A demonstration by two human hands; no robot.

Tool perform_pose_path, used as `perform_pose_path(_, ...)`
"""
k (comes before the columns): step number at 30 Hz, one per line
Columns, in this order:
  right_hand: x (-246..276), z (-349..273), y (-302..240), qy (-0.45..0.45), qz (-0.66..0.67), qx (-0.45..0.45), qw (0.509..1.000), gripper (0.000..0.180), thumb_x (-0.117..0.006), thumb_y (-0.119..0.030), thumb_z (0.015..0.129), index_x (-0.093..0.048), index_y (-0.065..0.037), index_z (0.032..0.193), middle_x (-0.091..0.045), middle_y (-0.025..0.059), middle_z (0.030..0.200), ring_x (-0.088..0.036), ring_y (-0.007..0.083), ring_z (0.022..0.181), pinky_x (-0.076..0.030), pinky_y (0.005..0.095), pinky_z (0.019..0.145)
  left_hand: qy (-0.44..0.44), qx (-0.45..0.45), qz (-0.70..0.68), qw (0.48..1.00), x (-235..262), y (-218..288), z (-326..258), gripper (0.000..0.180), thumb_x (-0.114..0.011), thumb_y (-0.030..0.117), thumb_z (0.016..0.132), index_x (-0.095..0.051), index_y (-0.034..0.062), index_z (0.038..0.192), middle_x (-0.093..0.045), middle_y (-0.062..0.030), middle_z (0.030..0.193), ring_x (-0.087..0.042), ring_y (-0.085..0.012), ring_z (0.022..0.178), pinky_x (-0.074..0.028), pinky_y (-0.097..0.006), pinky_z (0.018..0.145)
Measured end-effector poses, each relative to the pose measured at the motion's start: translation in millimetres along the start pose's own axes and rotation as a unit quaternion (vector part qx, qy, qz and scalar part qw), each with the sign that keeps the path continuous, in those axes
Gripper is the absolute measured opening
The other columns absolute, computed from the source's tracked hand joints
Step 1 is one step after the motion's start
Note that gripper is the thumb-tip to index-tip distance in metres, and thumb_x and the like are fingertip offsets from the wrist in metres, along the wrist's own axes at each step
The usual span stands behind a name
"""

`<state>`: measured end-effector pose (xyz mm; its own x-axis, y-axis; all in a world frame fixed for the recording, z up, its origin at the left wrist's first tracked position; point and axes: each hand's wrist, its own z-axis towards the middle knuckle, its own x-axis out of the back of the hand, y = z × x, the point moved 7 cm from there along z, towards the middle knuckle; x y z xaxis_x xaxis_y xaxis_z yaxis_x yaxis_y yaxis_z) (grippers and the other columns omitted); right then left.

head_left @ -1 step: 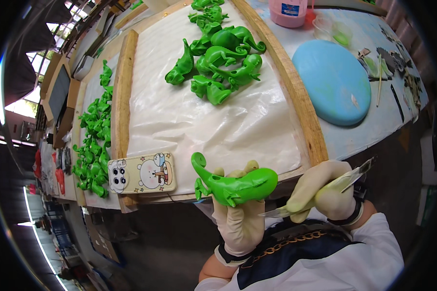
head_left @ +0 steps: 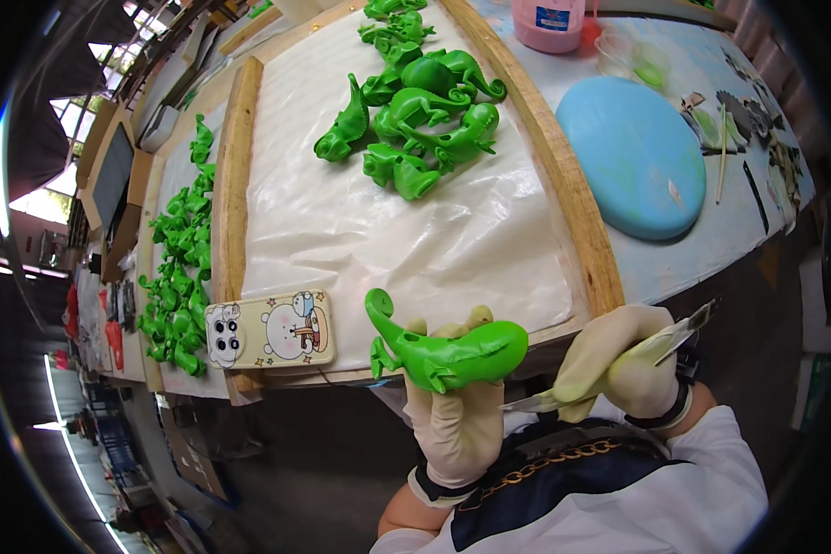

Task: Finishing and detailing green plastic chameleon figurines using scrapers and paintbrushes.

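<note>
My left hand (head_left: 457, 434), in a pale glove, is closed around a green plastic chameleon figure (head_left: 466, 355) from below. The figure's curled tail points up and left, and its rounded end faces right. The gloved fingertips show behind its upper edge. Just to the right, my right hand (head_left: 614, 355), gloved as well, grips a slim knife (head_left: 531, 403) with a thin, flat blade pointing left, a little apart from the figure. The knife's far end sticks out past the hand to the upper right. Both hands are at the near edge of the table.
A pile of green chameleon figures (head_left: 425, 111) lies on white plastic sheeting (head_left: 379, 240) between wooden strips (head_left: 549, 157). More green figures (head_left: 177, 268) fill the left section. A phone in a cartoon case (head_left: 295, 328) rests nearby. Rightward are a blue oval disc (head_left: 630, 157) and a pink container (head_left: 547, 26).
My right hand and its knife have shifted very slightly to the right. The left hand and the chameleon figure look almost unmoved.
</note>
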<state>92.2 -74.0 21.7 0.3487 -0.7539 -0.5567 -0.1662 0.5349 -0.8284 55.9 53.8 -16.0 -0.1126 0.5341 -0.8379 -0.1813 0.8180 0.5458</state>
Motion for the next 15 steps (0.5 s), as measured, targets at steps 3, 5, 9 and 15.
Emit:
perform_pose_path(3,11.1,-3.8,-8.9,0.047,-0.013,0.036,0.998,0.043,-0.060,-0.035,0.074,-0.056,0.007,0.062,-0.055,0.0173,0.054,-0.055,0.0213,0.042,-0.047,0.0282,0.038,-0.012,0.018,-0.023,1.000,-0.1,-1.2,0.8,0.059,-0.053,0.020,0.080,-0.019,0.0119,0.129,-0.040,-0.0061,0.120,-0.029,-0.0291,0.119,-0.029,-0.046,0.094)
perform_pose_path(5,17.6,-6.9,-20.1,0.045,-0.041,0.094,0.994,0.043,-0.057,-0.033,0.077,-0.053,0.005,0.059,-0.054,0.0164,0.051,-0.055,0.0208,0.042,-0.047,0.0283,0.039,-0.001,0.038,-0.050,0.998,3.3,-2.4,0.8,0.061,-0.053,0.022,0.080,-0.019,0.0123,0.129,-0.040,-0.0063,0.119,-0.031,-0.0285,0.118,-0.029,-0.046,0.095)
perform_pose_path(9,37.7,-12.0,-31.9,0.085,-0.085,0.205,0.971,0.047,-0.041,-0.041,0.084,-0.044,0.004,0.091,-0.053,0.0139,0.063,-0.045,0.0169,0.033,-0.038,0.0259,0.032,-0.011,0.052,-0.082,0.995,4.8,-4.6,3.1,0.061,-0.053,0.024,0.080,-0.019,0.0123,0.129,-0.041,-0.0070,0.119,-0.033,-0.0289,0.117,-0.030,-0.045,0.094)
perform_pose_path(15,66.7,-23.3,-44.9,0.191,-0.252,0.212,0.925,0.051,-0.039,-0.047,0.083,-0.041,0.001,0.098,-0.055,0.0117,0.069,-0.051,0.0149,0.045,-0.041,0.0203,0.043,0.025,0.078,-0.086,0.993,8.6,-9.0,0.8,0.056,-0.049,0.029,0.082,-0.023,0.0114,0.128,-0.041,-0.0086,0.118,-0.034,-0.0295,0.116,-0.034,-0.044,0.092)
